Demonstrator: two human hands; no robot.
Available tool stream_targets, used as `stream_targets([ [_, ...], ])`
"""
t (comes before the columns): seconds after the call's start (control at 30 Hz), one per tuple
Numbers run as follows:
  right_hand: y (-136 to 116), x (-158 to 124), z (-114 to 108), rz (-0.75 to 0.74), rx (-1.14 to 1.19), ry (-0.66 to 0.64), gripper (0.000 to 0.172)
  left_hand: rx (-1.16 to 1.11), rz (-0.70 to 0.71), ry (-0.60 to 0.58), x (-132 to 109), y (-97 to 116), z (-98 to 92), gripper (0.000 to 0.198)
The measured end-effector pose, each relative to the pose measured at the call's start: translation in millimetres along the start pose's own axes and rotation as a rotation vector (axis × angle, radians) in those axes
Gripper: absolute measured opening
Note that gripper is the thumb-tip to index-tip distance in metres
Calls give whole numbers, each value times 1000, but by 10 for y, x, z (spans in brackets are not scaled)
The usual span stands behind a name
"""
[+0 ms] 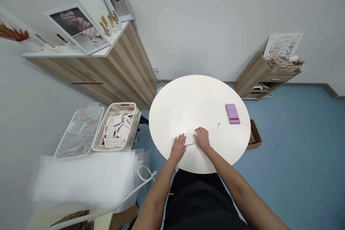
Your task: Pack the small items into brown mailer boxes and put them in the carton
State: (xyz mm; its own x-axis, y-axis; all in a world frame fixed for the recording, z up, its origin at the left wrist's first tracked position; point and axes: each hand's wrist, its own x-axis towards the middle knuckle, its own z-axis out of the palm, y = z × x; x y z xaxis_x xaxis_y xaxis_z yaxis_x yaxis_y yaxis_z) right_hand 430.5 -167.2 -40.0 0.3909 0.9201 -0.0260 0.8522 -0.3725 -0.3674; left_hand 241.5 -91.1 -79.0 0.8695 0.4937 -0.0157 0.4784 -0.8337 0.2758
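A small, pale, flat packet point(190, 139) with a clear, shiny look lies near the front edge of the round white table point(194, 95). My left hand point(178, 148) rests on its left end, fingers stretched out flat and slightly spread. At the other end, my right hand point(202, 138) has its fingers bent and its thumb against the packet's edge. What lies under the palms is hidden. Over to the right on the tabletop sit purple packs point(232, 114), blurred in the picture. A tiny dark-red piece point(218, 124) is between them and my right hand.
Left of the table stand a white basket point(95, 146) of paper-backed packets, a tray point(58, 152) of clear plastic pieces and a stack of translucent sheets point(86, 179). A white cable point(129, 189) crosses there. An open cardboard box point(254, 145) sits on the floor at right.
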Motion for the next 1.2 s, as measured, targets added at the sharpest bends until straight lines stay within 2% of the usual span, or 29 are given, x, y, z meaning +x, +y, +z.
stream_targets([
  [0.1,-38,-137,28,-363,-75,-6,34,-8,9,-9,51,-39,-41,67],
  [0.13,-37,-168,51,-441,-88,-23,37,-14,13,-12,72,-53,-55,68],
  [0.2,-22,-197,108,-499,-116,-39,42,-29,21,-22,118,-80,-77,70],
  [0.4,-18,-108,189,-469,-152,-64,38,-126,40,-41,167,-134,-66,69],
  [0.53,-42,-123,98,-461,-101,-125,34,-213,16,-32,71,-105,-36,65],
  [0.63,-13,-202,-15,-446,-46,-221,30,-267,34,-59,-28,-31,-59,56],
  [0.77,42,-254,-167,-398,32,-326,22,-324,59,-37,-74,71,-195,37],
  [0.9,30,-143,-259,-288,121,-360,18,-322,31,-62,45,76,-388,24],
  [1.03,-17,43,-268,-189,182,-344,20,-351,-102,-113,220,-5,-497,22],
  [1.13,-36,175,-227,-128,174,-356,25,-399,-263,-140,307,-61,-494,22],
  [1.2,-36,254,-186,-117,152,-364,25,-398,-313,-138,342,-86,-459,22],
])
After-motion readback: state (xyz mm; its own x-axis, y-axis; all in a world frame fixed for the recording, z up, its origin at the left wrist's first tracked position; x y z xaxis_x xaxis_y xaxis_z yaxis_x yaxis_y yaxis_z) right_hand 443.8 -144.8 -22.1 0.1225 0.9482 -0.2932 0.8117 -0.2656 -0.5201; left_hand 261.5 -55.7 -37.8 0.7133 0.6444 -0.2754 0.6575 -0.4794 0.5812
